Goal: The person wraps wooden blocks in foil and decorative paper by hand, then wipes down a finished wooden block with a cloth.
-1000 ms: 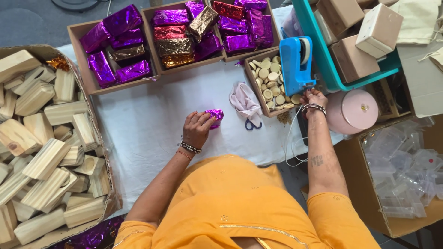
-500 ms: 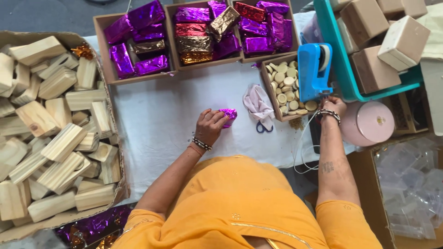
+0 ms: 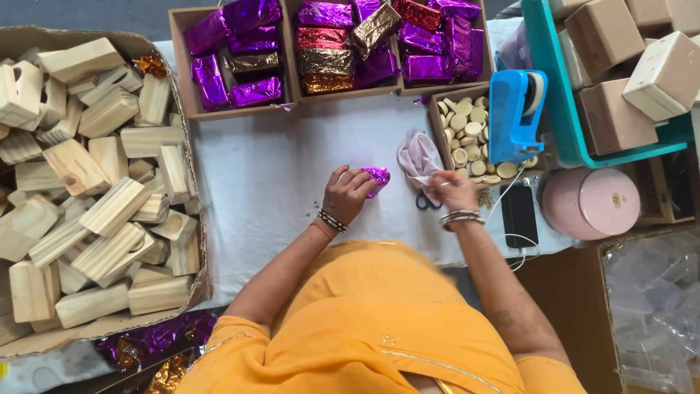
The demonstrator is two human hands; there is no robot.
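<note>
My left hand [image 3: 348, 195] rests on the white table cover [image 3: 270, 182] and holds a small block wrapped in shiny purple foil [image 3: 377, 177] at its fingertips. My right hand [image 3: 453, 191] is a short way to the right of it, fingers pinched on what looks like a small strip of clear tape. A blue tape dispenser [image 3: 514, 117] stands just beyond the right hand. Purple-handled scissors [image 3: 425, 201] and a pale pink cloth [image 3: 419, 157] lie between the two hands.
A big carton of bare wooden blocks [image 3: 95, 182] fills the left. Two trays of foil-wrapped blocks [image 3: 233, 66] [image 3: 379, 44] sit at the back. A box of wooden discs [image 3: 467, 138], a black phone [image 3: 519, 215], a pink round tin [image 3: 590, 203] and a teal crate [image 3: 561, 95] crowd the right.
My right hand has come away from the tape dispenser and moved left toward the wrapped block. My left hand has kept hold of the purple block in the same spot.
</note>
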